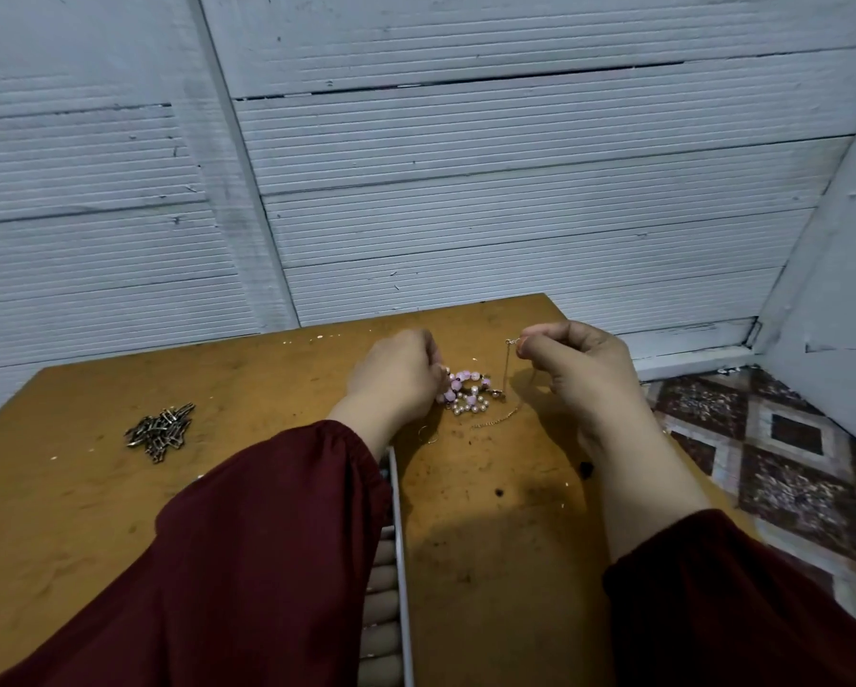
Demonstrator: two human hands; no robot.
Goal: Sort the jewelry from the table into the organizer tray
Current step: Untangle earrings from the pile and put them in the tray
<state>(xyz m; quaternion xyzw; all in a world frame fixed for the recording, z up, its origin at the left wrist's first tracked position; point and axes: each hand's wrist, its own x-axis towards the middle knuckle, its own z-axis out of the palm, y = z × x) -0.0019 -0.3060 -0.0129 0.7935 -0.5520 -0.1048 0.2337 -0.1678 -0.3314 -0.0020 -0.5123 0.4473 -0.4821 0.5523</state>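
A tangle of pink and pearl bead jewelry [467,391] lies on the brown table [277,389] between my hands. My left hand [396,376] rests on its left edge, fingers curled onto the pink beads. My right hand [577,369] pinches the end of a thin chain [506,364] and holds it up; the chain hangs down into the pile. A fine gold chain [497,419] and a small ring [428,434] lie just in front of the pile. The organizer tray [400,562], white-rimmed with padded rolls, is mostly hidden under my left sleeve.
A heap of dark metal chain links [160,429] lies at the table's left. A grey ribbed wall stands behind the table. Patterned floor [787,463] shows past the table's right edge.
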